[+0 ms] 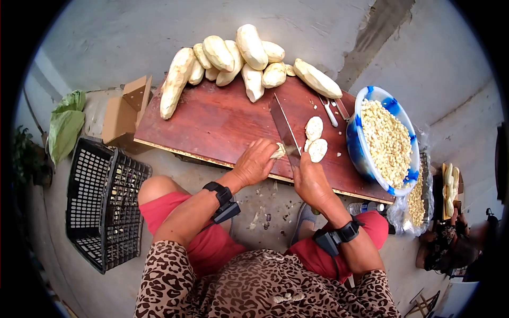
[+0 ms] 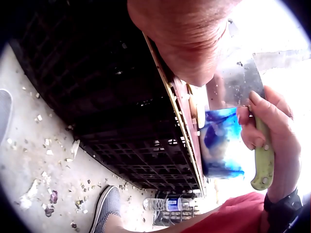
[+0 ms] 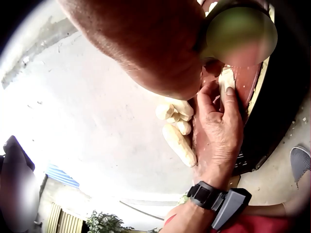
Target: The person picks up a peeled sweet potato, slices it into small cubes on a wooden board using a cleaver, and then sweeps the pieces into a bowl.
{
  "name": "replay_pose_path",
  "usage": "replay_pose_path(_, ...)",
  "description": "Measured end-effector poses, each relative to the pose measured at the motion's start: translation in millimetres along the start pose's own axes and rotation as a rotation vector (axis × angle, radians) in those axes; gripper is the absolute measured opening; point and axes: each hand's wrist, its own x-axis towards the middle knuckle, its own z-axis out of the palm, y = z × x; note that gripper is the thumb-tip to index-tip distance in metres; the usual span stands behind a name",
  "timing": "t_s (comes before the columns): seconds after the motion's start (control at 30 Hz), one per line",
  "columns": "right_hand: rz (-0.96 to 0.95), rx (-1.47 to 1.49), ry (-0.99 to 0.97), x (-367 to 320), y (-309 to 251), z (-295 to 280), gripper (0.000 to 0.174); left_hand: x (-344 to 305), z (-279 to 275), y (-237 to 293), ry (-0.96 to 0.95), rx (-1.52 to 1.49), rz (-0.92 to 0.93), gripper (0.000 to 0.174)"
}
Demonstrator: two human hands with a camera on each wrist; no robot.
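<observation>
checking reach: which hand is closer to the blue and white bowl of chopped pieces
Right. The right hand grips the green-handled knife near the bowl; the left hand is farther away, beyond the knife.

A: Whole peeled roots (image 1: 251, 46) on the counter (image 1: 212, 123)?
B: Eleven counted; heaped, so tally not fully certain.
A: Cut goods?
B: Two round slices (image 1: 317, 150) beside the blade; one end piece (image 1: 278, 151) under the left hand (image 1: 255, 161).
A: Blades?
B: One cleaver (image 1: 282, 124) in the right hand (image 1: 310, 181); two small utensils (image 1: 330, 111) at the counter's right end.
A: Containers?
B: One blue-and-white bowl (image 1: 354, 140) of chunks, too many to count. One black crate (image 1: 106, 201). One cardboard box (image 1: 124, 114). One clear bag (image 1: 419, 204) of chunks. One plastic bottle (image 1: 363, 208).
A: Hands, wrist units?
B: Two hands; two wrist units (image 1: 225, 199), one apiece.
</observation>
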Motion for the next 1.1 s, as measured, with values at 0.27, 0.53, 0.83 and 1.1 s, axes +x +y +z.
replay_pose_path(0.27,0.040,-0.055,-0.138,-8.4,-5.4,-4.0,0.016,-1.2,3.1,-5.5,0.025,-0.007,0.055,0.032)
replay_pose_path(0.53,-0.045,-0.029,-0.036,13.8,9.7,29.6,0.019,-0.3,2.6,-4.6,-0.024,-0.006,0.023,0.031)
replay_pose_path(0.83,-0.059,0.003,0.040,3.3,0.4,14.0,0.021,-1.3,-1.2,1.1,0.049,-0.094,-0.025,0.038)
replay_pose_path(1.1,0.009,-0.039,-0.108,-11.0,-8.2,2.4,0.017,-2.6,0.0,-5.3,0.013,-0.038,0.021,0.031)
